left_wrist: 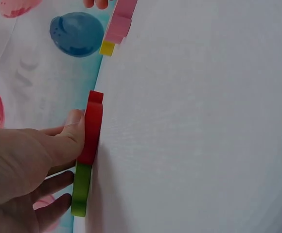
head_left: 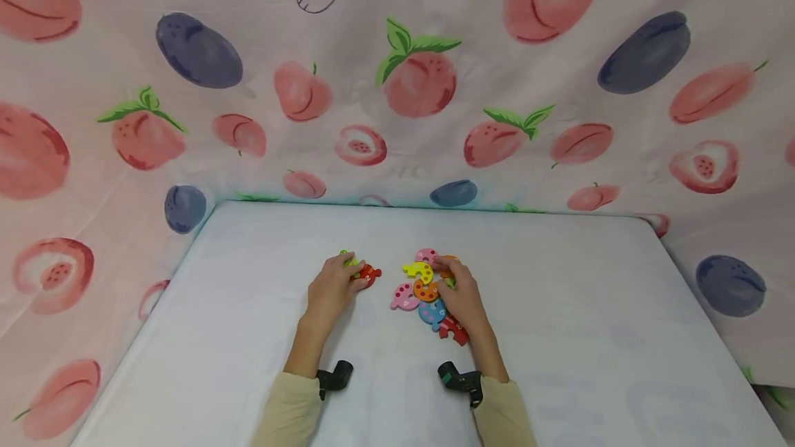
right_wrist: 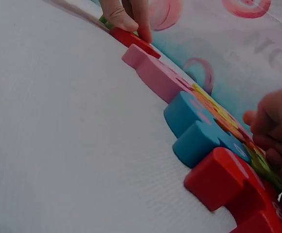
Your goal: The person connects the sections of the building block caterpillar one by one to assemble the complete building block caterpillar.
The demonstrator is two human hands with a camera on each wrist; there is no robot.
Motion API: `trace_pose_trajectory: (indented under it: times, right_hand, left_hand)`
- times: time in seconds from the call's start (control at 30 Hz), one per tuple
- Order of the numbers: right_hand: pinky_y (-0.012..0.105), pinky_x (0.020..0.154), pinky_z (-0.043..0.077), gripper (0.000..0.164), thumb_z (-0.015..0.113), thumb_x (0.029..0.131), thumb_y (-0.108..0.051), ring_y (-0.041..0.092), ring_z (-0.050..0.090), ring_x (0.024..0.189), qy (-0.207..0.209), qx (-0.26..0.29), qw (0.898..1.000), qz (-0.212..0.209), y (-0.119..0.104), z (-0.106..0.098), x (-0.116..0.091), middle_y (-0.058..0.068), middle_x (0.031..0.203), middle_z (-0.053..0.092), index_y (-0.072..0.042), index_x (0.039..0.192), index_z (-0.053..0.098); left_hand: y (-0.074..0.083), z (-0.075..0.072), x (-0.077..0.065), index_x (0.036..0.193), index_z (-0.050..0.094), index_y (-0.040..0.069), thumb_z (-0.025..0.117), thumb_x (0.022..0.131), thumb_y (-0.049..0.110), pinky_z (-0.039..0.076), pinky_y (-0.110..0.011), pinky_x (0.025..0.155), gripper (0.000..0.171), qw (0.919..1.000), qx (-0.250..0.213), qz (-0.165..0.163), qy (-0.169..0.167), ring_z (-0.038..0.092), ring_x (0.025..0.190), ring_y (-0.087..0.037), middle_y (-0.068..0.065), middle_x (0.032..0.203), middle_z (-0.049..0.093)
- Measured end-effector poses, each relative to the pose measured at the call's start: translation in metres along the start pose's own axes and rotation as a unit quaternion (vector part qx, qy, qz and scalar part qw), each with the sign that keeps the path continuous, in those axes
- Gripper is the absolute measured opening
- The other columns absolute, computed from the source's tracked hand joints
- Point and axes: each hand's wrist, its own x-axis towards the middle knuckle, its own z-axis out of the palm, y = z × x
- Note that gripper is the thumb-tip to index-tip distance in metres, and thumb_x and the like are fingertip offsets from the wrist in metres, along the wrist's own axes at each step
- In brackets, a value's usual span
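My left hand (head_left: 332, 288) is low on the table at the left, its thumb and fingers pinching a flat red animal-shaped piece (left_wrist: 93, 128). A green piece (left_wrist: 82, 189) lies end to end with the red one, under the other fingertips. At the right, my right hand (head_left: 461, 292) is bent over a cluster of similar pieces, with a green piece (right_wrist: 262, 165) by its fingers; I cannot tell whether they grip it. Beside that hand lie yellow (head_left: 419, 271), orange (head_left: 426, 290), pink (head_left: 405, 297) and blue (head_left: 432, 313) pieces. A red piece (head_left: 453, 330) is nearest me, partly hidden by the wrist.
Another pink piece (head_left: 426, 255) and an orange one lie at the cluster's far side. A gap separates the cluster from the left hand's pieces. The white table (head_left: 248, 336) meets a fruit-patterned cloth (head_left: 397, 178) at its back edge. Both wrists wear black cameras (head_left: 335, 376).
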Motion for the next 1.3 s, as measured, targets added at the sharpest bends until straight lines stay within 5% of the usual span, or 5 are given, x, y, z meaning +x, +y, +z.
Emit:
trace_pose_trajectory:
  times: [0.37,0.53,0.9,1.3]
  right_hand:
    - [0.063,0.112,0.025,0.047,0.064,0.076,-0.013,0.031,0.033,0.135,-0.146,-0.073,0.983,-0.085,0.004,-0.011,-0.002,0.008,0.142,0.047,-0.015,0.123,0.060]
    - [0.063,0.114,0.024,0.045,0.066,0.076,-0.016,0.033,0.026,0.140,-0.174,-0.087,0.977,-0.092,0.004,-0.013,-0.002,0.009,0.150,0.037,-0.014,0.120,0.061]
    - [0.064,0.112,0.029,0.028,0.064,0.083,-0.012,0.036,0.028,0.140,-0.130,-0.064,0.985,-0.090,0.003,-0.013,-0.003,0.011,0.150,0.041,-0.010,0.111,0.064]
    - [0.049,0.114,0.035,0.031,0.071,0.088,-0.021,0.030,0.038,0.141,-0.031,-0.079,0.996,-0.013,0.005,-0.012,0.002,0.008,0.150,0.043,-0.008,0.115,0.065]
  left_hand:
    - [-0.006,-0.007,0.001,0.129,0.064,0.016,0.073,0.086,0.024,0.047,-0.050,0.104,0.044,0.9982,-0.044,0.009,-0.040,0.042,0.138,-0.028,-0.008,0.145,0.051]
    - [-0.007,-0.008,0.000,0.130,0.063,0.015,0.072,0.087,0.023,0.045,-0.051,0.106,0.044,0.9975,-0.055,0.013,-0.042,0.042,0.138,-0.030,-0.009,0.145,0.050]
    - [-0.006,-0.006,-0.001,0.130,0.063,0.015,0.071,0.087,0.022,0.043,-0.050,0.109,0.044,0.9978,-0.056,0.011,-0.034,0.042,0.138,-0.030,-0.009,0.146,0.050]
    - [-0.006,-0.008,-0.002,0.131,0.063,0.015,0.072,0.087,0.023,0.042,-0.050,0.110,0.045,0.9977,-0.056,0.019,-0.033,0.042,0.137,-0.031,-0.010,0.146,0.050]
